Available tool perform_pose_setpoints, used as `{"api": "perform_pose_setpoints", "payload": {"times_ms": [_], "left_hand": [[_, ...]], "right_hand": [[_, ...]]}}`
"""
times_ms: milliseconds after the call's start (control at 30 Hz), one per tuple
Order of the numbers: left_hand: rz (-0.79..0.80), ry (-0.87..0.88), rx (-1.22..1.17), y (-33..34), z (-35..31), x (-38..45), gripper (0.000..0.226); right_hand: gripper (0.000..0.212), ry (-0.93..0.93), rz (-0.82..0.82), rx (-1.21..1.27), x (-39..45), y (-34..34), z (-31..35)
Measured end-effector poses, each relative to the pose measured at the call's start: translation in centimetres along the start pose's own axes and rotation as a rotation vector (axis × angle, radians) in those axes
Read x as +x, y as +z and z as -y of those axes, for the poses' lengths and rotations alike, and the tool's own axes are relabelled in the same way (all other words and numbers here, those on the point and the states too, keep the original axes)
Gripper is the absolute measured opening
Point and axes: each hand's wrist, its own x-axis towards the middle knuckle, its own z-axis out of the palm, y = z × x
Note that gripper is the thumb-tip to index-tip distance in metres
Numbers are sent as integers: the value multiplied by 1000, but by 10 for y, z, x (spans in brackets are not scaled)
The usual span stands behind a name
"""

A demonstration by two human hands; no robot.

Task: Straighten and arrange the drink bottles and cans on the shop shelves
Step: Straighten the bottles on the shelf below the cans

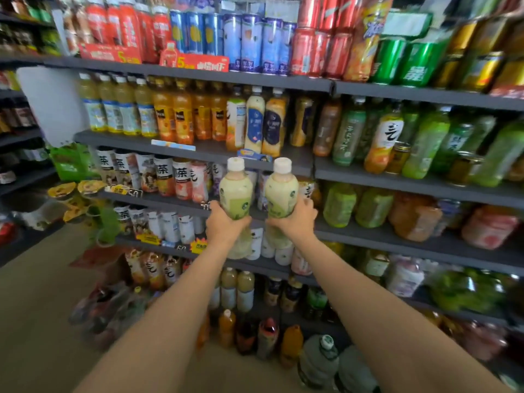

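A big dark shelf unit [306, 83] fills most of the view, with many rows of drinks, one row above another; the floor [37, 302] below it is tan. On the top row stand red bottles [119, 24] at the left, blue cans [252, 42] in the middle, red cans [320, 51] next to them and green cans [408, 62] further right. On the next row down stand pale yellow bottles [119, 109], then orange juice bottles [181, 114], then cream and dark blue bottles [263, 120], then green tea bottles [425, 143] on the right. Lower rows hold tea bottles with black and white labels [164, 174] at the left and round green bottles [357, 205] at the right. Big water jugs [320, 361] sit on the floor at the bottom.

Two bare arms reach out from the bottom of the view toward the middle rows. The left hand [225, 222] grasps the left milky green bottle [235, 188] round its lower part; the right hand [297, 219] grasps the right milky green bottle [280, 188] the same way. Both bottles stand upright, side by side but apart, held up in the air in front of the middle shelves; each has a white cap on top. Yellow price tags [198, 246] stick to the shelf edge near the left wrist.
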Motion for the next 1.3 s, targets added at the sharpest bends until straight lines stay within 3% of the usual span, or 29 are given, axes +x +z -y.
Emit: {"api": "perform_pose_setpoints", "payload": {"times_ms": [233,433,633,800,900,1100,1300], "left_hand": [[10,48,112,25,-15,-10,68],[43,106,249,54,-19,-28,72],[109,25,159,90,-26,-53,73],[155,25,81,116,-52,-69,76],[169,83,78,128,-66,-69,77],[243,200,-20,153,-89,-71,70],[297,312,-133,178,-123,-75,54]], "right_hand": [[77,91,-57,65,-10,-22,-11],[61,127,-160,71,-30,-46,-39],[66,252,-248,81,-38,-100,-72],[58,292,-351,52,-45,-133,-89],[58,265,-373,-9,-46,-151,-96],[59,303,-460,98,-36,-173,-93],[56,178,-503,104,-11,-199,-97]]}}
